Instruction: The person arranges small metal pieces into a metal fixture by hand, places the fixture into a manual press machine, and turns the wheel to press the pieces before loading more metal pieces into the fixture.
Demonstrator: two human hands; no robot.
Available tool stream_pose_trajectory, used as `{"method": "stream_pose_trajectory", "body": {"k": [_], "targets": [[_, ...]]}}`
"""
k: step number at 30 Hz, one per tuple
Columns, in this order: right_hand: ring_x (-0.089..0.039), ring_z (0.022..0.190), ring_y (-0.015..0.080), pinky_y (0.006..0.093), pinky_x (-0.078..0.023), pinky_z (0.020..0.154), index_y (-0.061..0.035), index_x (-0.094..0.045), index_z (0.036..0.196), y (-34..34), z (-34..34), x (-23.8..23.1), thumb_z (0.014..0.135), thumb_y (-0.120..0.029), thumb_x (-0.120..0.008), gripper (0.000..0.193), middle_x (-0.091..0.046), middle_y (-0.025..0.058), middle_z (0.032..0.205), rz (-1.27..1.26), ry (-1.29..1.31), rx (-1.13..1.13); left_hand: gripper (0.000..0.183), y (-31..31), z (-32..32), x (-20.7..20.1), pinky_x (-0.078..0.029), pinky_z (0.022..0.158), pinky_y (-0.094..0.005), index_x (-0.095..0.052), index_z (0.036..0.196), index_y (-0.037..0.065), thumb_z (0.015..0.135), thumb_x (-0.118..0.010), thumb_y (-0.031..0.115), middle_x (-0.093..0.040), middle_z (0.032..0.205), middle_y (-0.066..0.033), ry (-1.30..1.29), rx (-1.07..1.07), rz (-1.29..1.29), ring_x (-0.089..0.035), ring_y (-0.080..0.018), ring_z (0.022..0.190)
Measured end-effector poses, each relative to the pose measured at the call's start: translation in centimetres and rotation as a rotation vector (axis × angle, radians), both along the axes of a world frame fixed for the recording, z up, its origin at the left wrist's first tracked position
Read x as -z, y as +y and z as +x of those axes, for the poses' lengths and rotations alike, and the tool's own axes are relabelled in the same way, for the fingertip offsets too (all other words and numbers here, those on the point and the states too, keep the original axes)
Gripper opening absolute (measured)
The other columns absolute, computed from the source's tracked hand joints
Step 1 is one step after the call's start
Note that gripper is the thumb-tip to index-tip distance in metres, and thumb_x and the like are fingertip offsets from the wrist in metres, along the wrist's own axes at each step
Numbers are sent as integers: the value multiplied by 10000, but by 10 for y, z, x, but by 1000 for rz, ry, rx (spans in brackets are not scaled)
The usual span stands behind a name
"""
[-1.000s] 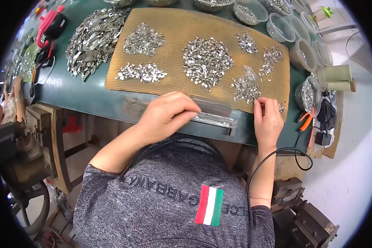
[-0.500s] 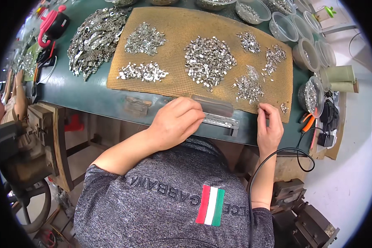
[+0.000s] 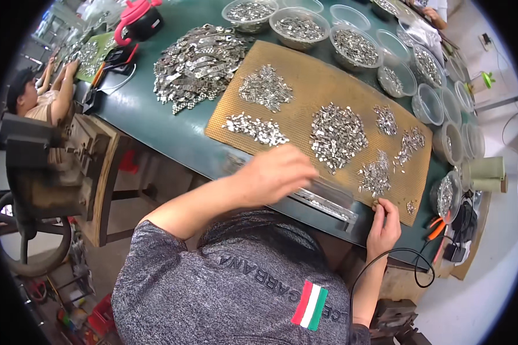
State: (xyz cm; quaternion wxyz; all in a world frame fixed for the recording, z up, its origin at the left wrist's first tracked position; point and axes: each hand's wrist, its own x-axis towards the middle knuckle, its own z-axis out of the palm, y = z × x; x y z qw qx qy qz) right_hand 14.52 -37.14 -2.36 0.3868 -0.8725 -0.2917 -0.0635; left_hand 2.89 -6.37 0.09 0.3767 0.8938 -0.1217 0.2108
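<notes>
My left hand (image 3: 276,175) is slightly blurred at the near edge of the tan textured mat (image 3: 305,72). Its fingers are bent and pressed together over the left end of a narrow metal rail (image 3: 325,204); whatever they pinch is hidden. Beside the rail lies a clear flat strip (image 3: 335,193). My right hand (image 3: 384,227) is closed in a pinch at the mat's near right edge, just below a pile of thin metal pins (image 3: 375,175). What its fingertips hold is too small to name. A larger pile of small metal links (image 3: 338,137) lies farther in.
More metal piles (image 3: 266,88) dot the mat. A heap of linked metal bands (image 3: 198,66) sits to its left. Plastic bowls of parts (image 3: 355,46) line the far and right sides. Orange-handled pliers (image 3: 435,229) and a black cable lie right. Another person (image 3: 40,100) sits far left.
The view has swung, so the table appears tilted and farther down. My left hand has shifted slightly along the rail and blurred. My right hand stays pinched near the pins.
</notes>
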Motion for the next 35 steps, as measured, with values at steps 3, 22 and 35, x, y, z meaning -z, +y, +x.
{"method": "stream_pose_trajectory", "body": {"k": [3,22,35], "targets": [[-688,862,171,293,-548,806,34,-652,1101,2,-5,-1,1018,11,-589,107,-693,105,962,41,50,-1,185,39,14,-6,-537,854,-419,-712,1052,70,878,-743,124,-661,1018,-100,-26,-234,208,-638,-314,1002],[-690,1049,316,411,-537,933,-36,-680,1015,38,-30,-27,865,35,-716,169,-724,108,1095,53,11,-320,96,93,63,13,-524,798,-411,-664,976,66,921,-688,141,-615,935,-81,27,-316,631,-614,-306,939],[-693,999,291,446,-518,992,-53,-654,1020,47,-41,-30,844,-12,-738,200,-697,104,1092,-187,-265,-298,110,83,65,18,-514,854,-404,-596,954,65,918,-664,144,-589,938,-95,40,-363,707,-590,-306,974]]}}
